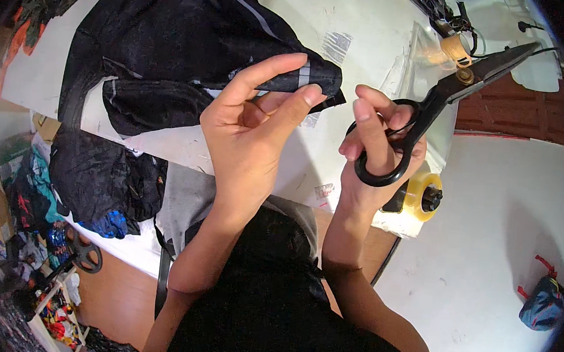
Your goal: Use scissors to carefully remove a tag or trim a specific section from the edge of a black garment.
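My left hand (245, 132) is at the end of a black garment (168, 25) with grey stripes. Its thumb and fingers close around a narrow, sleeve-like part, and a pale grey band shows between thumb and forefinger. In my right hand (377, 164) is a large pair of black-handled scissors (442, 93). Fingers pass through the handle loops, and the dark blades point away to the upper right, apart from the cloth. The garment lies spread over the white table (304, 158), to the left and far side.
A roll of clear yellowish tape (421, 196) sits by my right wrist. Clear plastic and cables (453, 20) lie at the far right. Piled dark cloth (104, 180) hangs at the left, near a crate of colourful items (58, 321). A small blue pouch (543, 303) is at right.
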The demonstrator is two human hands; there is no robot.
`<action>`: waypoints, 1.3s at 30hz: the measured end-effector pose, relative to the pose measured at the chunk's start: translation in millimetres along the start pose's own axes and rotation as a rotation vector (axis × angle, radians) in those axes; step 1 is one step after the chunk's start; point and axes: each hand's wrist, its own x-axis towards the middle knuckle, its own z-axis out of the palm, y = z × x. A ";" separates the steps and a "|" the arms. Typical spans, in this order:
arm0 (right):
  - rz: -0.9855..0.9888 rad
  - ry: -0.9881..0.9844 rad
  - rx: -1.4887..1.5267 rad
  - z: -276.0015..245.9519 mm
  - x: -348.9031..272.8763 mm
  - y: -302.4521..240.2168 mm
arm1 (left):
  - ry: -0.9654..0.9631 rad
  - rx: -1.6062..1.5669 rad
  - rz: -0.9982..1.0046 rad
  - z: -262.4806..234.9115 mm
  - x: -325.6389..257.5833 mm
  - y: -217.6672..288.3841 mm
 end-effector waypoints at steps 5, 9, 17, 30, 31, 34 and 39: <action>-0.013 -0.088 -0.004 4.3 -4.0 5.1 | -0.014 -0.002 0.003 -1.2 -1.6 -2.4; -0.036 -0.082 -0.059 9.1 -2.5 9.6 | -0.022 0.012 0.004 -1.6 -1.6 -3.1; -0.134 -0.041 -0.035 11.4 -0.3 27.1 | -0.045 0.030 0.015 -2.0 -1.8 -7.6; -0.156 -0.044 -0.061 2.0 -1.1 17.1 | -0.016 -0.011 0.004 0.7 -0.5 -1.9; -0.157 -0.042 -0.060 2.4 -1.2 17.1 | -0.017 -0.011 0.003 1.3 -0.7 -2.4; -0.162 -0.031 -0.126 4.4 -1.8 20.4 | -0.033 0.021 0.024 1.6 -1.5 -4.4; -0.202 0.014 -0.122 4.9 -3.5 30.2 | -0.015 0.179 0.062 3.0 -4.3 -5.6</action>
